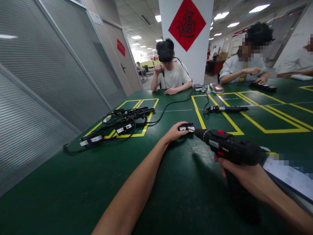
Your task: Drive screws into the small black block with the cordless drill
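My left hand (174, 132) is closed on a small black box with a white label (191, 125), steadying it on the green table. In my right hand (241, 169) is a black cordless drill (232, 145) with red details, gripped by its handle. The drill points left, and its bit end meets the labelled side of the box. Whether the bit sits in a screw there is too small to tell.
Several black boxes with white labels and tangled cables (124, 125) lie at the left. A corded electric screwdriver (227, 109) rests ahead to the right, with a clipboard with paper (288, 176) nearer me. Co-workers sit across the green table (85, 192).
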`<control>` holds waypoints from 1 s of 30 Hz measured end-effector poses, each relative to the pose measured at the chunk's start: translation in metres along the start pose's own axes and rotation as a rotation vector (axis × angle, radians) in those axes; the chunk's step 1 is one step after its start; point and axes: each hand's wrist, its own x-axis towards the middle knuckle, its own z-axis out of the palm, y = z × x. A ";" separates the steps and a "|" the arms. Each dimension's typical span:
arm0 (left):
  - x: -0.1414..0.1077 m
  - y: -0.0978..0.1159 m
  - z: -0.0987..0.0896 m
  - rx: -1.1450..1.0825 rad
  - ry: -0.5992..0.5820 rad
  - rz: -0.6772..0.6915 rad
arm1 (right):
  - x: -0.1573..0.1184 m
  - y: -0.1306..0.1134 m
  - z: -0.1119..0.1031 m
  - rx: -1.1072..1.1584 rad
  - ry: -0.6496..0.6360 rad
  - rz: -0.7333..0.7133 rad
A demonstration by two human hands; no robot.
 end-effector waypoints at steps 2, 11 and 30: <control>0.000 -0.001 0.000 -0.005 -0.006 0.005 | 0.001 0.002 0.000 0.022 0.000 0.003; -0.001 0.002 -0.002 -0.002 -0.019 -0.001 | -0.001 -0.007 -0.001 -0.032 0.003 0.026; -0.001 0.004 -0.003 -0.033 -0.056 0.020 | -0.001 -0.006 0.001 -0.006 0.021 -0.009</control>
